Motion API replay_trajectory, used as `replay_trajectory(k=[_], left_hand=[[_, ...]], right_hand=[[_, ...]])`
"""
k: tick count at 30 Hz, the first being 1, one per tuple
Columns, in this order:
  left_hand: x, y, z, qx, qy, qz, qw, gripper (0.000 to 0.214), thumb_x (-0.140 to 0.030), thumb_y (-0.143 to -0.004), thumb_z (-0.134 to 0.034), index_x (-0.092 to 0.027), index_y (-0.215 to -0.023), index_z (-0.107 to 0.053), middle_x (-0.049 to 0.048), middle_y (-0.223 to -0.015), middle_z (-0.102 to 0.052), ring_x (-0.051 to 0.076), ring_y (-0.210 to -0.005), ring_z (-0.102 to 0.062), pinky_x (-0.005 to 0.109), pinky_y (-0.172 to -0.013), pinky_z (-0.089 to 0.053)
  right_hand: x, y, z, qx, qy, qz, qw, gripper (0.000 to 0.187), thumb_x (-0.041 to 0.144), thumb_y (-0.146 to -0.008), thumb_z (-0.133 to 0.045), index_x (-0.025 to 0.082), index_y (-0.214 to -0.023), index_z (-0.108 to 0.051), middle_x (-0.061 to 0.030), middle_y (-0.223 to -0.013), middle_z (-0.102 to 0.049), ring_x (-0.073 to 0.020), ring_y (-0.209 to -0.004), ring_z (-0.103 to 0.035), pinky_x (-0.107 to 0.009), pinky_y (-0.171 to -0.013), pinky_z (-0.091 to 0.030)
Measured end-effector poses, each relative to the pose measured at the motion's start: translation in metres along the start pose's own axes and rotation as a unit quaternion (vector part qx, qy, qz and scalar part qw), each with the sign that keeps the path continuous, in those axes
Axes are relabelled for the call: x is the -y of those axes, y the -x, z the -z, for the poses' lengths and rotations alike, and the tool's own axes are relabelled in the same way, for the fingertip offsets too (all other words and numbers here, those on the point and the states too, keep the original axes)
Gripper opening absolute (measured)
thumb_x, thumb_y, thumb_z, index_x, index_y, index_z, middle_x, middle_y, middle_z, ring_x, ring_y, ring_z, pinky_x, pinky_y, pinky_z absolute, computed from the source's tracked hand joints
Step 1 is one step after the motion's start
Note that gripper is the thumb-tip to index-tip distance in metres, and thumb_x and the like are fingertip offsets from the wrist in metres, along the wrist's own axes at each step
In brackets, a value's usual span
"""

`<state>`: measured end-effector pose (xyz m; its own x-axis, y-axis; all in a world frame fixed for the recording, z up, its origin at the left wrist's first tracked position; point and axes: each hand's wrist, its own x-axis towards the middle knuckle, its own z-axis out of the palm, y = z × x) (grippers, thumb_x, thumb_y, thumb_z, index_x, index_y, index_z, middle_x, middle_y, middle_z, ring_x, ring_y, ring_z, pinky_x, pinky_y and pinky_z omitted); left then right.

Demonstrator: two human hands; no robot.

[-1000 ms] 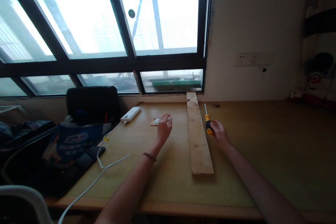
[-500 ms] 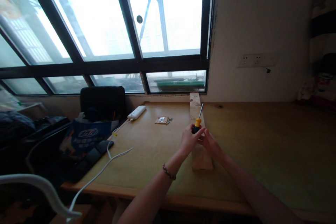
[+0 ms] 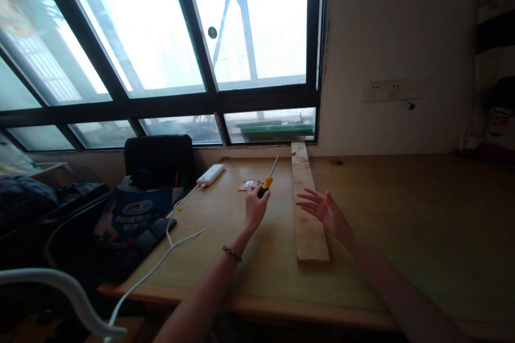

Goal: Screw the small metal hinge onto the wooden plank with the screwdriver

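My left hand (image 3: 256, 207) grips a screwdriver (image 3: 267, 181) by its yellow and black handle, the metal shaft pointing up and to the right. Just behind that hand lies a small wooden piece with pale metal plates (image 3: 248, 185), partly covered by the fingers. My right hand (image 3: 322, 210) is open, fingers spread to the left, over the wooden plank (image 3: 313, 241). The plank lies lengthwise on the table, its far end by the window. Whether the right hand touches it, I cannot tell.
A white power strip (image 3: 211, 174) with white cables (image 3: 171, 246) sits on the left of the table (image 3: 386, 236). Beyond the left edge are a black chair (image 3: 159, 161) and a blue bag (image 3: 134, 209). A window and a wall socket (image 3: 390, 91) are behind.
My hands have moved apart. The left one has carried the screwdriver leftward off the plank toward the metal plates, while the right one has opened and shifted slightly right.
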<state>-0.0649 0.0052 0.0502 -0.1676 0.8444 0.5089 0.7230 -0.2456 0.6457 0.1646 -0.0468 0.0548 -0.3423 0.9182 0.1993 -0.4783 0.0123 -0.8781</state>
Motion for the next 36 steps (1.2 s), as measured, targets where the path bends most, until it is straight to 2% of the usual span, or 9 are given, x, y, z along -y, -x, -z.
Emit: replay_trajectory(k=[4, 7, 10, 12, 18, 23, 31, 34, 36], left_hand=[[0.058, -0.031, 0.012, -0.064, -0.092, 0.036, 0.993, 0.035, -0.036, -0.078, -0.049, -0.011, -0.099, -0.061, 0.0095, -0.091, -0.053, 0.021, -0.086, -0.053, 0.032, -0.083, -0.042], [0.099, -0.043, 0.020, -0.100, -0.161, 0.049, 0.981, 0.041, -0.035, -0.077, -0.050, -0.009, -0.108, -0.056, 0.0123, -0.098, -0.052, 0.023, -0.093, -0.051, 0.034, -0.086, -0.041], [0.128, -0.044, 0.024, -0.098, -0.209, 0.084, 0.969, 0.040, -0.034, -0.076, -0.052, -0.011, -0.108, -0.055, 0.0125, -0.099, -0.053, 0.025, -0.095, -0.050, 0.036, -0.085, -0.041], [0.137, -0.043, 0.025, -0.086, -0.236, 0.108, 0.962, 0.035, -0.033, -0.075, -0.053, -0.013, -0.104, -0.056, 0.0123, -0.096, -0.053, 0.026, -0.093, -0.051, 0.036, -0.083, -0.041], [0.140, -0.042, 0.024, -0.052, -0.277, 0.115, 0.953, 0.038, -0.036, -0.077, -0.049, -0.012, -0.106, -0.056, 0.0144, -0.097, -0.053, 0.026, -0.090, -0.051, 0.035, -0.080, -0.042], [0.138, -0.041, 0.024, -0.026, -0.284, 0.113, 0.952, 0.034, -0.036, -0.078, -0.047, -0.014, -0.100, -0.059, 0.0143, -0.096, -0.053, 0.027, -0.089, -0.051, 0.036, -0.078, -0.041], [0.138, -0.042, 0.026, -0.024, -0.275, 0.118, 0.954, 0.034, -0.036, -0.077, -0.048, -0.013, -0.100, -0.059, 0.0145, -0.095, -0.055, 0.027, -0.092, -0.051, 0.036, -0.079, -0.041], [0.129, -0.041, 0.025, -0.039, -0.263, 0.099, 0.959, 0.035, -0.035, -0.078, -0.048, -0.012, -0.103, -0.057, 0.0140, -0.098, -0.055, 0.026, -0.094, -0.052, 0.034, -0.081, -0.041], [0.115, -0.037, 0.020, -0.032, -0.241, 0.083, 0.966, 0.035, -0.035, -0.080, -0.046, -0.013, -0.104, -0.056, 0.0128, -0.099, -0.056, 0.024, -0.092, -0.054, 0.032, -0.080, -0.042]], right_hand=[[-0.002, -0.003, 0.008, -0.037, -0.009, 0.016, 0.999, 0.057, 0.067, -0.076, -0.039, 0.023, -0.105, -0.061, -0.0085, -0.113, -0.062, -0.0232, -0.101, -0.059, -0.043, -0.095, -0.038], [-0.005, -0.004, 0.010, -0.058, 0.004, 0.012, 0.998, 0.055, 0.065, -0.076, -0.041, 0.022, -0.101, -0.063, -0.0095, -0.108, -0.063, -0.0229, -0.097, -0.060, -0.042, -0.091, -0.041], [-0.007, -0.005, 0.011, -0.072, 0.023, 0.007, 0.997, 0.055, 0.065, -0.075, -0.042, 0.021, -0.099, -0.063, -0.0101, -0.106, -0.064, -0.0224, -0.092, -0.062, -0.040, -0.086, -0.044], [-0.009, -0.006, 0.013, -0.077, 0.038, 0.005, 0.996, 0.056, 0.066, -0.075, -0.042, 0.021, -0.099, -0.063, -0.0103, -0.106, -0.064, -0.0222, -0.091, -0.062, -0.039, -0.084, -0.045], [-0.008, -0.007, 0.019, -0.096, 0.059, 0.015, 0.994, 0.054, 0.065, -0.076, -0.040, 0.021, -0.097, -0.064, -0.0099, -0.104, -0.065, -0.0211, -0.087, -0.062, -0.037, -0.078, -0.047], [-0.003, -0.007, 0.019, -0.115, 0.083, 0.024, 0.990, 0.056, 0.067, -0.075, -0.040, 0.021, -0.096, -0.064, -0.0102, -0.102, -0.065, -0.0215, -0.084, -0.062, -0.038, -0.076, -0.048], [-0.006, -0.009, 0.024, -0.116, 0.087, 0.022, 0.989, 0.056, 0.066, -0.076, -0.039, 0.020, -0.096, -0.064, -0.0099, -0.101, -0.065, -0.0205, -0.082, -0.062, -0.036, -0.075, -0.048], [-0.006, -0.009, 0.025, -0.118, 0.099, 0.020, 0.988, 0.058, 0.068, -0.075, -0.039, 0.021, -0.096, -0.064, -0.0102, -0.102, -0.065, -0.0212, -0.083, -0.062, -0.037, -0.075, -0.048], [-0.006, -0.009, 0.024, -0.120, 0.102, 0.021, 0.987, 0.058, 0.068, -0.075, -0.039, 0.021, -0.096, -0.064, -0.0103, -0.101, -0.065, -0.0213, -0.083, -0.062, -0.037, -0.075, -0.048]])
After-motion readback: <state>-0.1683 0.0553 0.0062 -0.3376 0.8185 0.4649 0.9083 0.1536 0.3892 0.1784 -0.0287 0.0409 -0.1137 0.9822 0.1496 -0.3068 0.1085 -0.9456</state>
